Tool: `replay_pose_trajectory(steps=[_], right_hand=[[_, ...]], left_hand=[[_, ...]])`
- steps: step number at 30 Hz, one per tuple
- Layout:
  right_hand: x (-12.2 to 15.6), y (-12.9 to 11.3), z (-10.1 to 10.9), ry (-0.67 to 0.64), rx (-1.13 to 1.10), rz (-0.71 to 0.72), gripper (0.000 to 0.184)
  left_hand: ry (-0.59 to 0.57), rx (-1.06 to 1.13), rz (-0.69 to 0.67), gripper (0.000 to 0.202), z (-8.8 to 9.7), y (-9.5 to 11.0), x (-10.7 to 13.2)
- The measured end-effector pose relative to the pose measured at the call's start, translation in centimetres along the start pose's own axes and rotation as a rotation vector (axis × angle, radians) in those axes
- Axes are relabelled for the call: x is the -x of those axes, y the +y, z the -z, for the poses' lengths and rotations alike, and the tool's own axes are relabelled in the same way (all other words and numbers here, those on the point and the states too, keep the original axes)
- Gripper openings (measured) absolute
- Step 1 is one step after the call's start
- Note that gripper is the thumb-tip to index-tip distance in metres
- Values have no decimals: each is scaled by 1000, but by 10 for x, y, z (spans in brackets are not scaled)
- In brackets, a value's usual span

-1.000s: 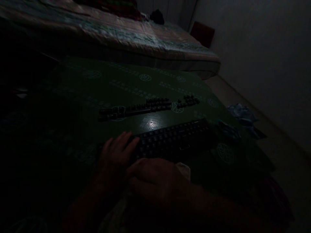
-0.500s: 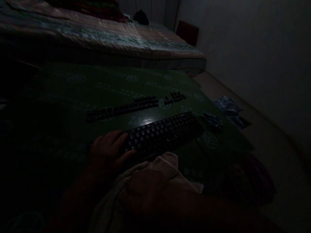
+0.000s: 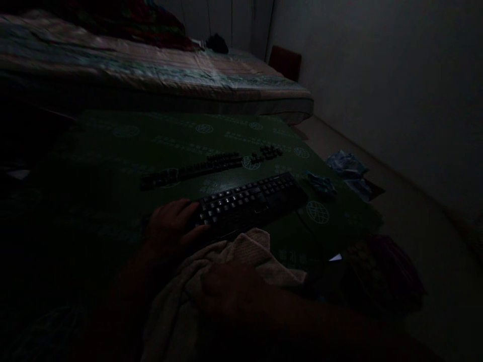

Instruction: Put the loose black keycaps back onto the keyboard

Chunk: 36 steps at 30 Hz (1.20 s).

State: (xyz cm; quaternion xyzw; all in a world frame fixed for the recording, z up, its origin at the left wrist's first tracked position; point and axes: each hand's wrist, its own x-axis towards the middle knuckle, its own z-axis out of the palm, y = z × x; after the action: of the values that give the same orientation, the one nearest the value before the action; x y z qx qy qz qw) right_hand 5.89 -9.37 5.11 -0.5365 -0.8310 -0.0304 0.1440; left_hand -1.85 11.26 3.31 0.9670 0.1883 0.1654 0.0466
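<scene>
A black keyboard (image 3: pixel 247 203) lies slanted on a green board printed with white globes and lettering. My left hand (image 3: pixel 171 223) is closed on its left end, thumb along the near side and fingers over the far side. Below the keyboard, my right hand (image 3: pixel 230 289) presses a pale, crumpled cloth (image 3: pixel 254 245), its fingers curled into the folds; dimness hides their tips. Loose black keycaps (image 3: pixel 188 172) lie in an uneven row beyond the keyboard. The near left of the keyboard is covered by my left hand and the cloth.
The green board (image 3: pixel 222 138) reaches towards a bed (image 3: pixel 226 70) with a patterned sheet. Crumpled blue plastic (image 3: pixel 320 184) lies right of the keyboard, and more wrapping (image 3: pixel 347 166) is on the floor. A dark reddish bundle (image 3: pixel 392 271) sits at lower right.
The view has shifted a little, and a small bright patch now shows at the board's right. My left hand stays on the keyboard and my right on the cloth, with little visible movement.
</scene>
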Motion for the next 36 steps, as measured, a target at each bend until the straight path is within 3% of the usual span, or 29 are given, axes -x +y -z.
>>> replay_pose_trajectory(steps=[5,11,25,36], right_hand=[[4,-1,-1,32,-2,10,19],[1,-4,6,-60,-47,2,21],[-2,-3,-12,-70,-73,31,14],[-1,-5,-29,64,-103,-22,14]], left_hand=[[-13,-43,-10,58,-2,-2,-1],[11,-19,-35,56,-3,-3,-1],[45,-21,-60,59,-6,-6,4],[93,31,-42,55,-5,-1,11]])
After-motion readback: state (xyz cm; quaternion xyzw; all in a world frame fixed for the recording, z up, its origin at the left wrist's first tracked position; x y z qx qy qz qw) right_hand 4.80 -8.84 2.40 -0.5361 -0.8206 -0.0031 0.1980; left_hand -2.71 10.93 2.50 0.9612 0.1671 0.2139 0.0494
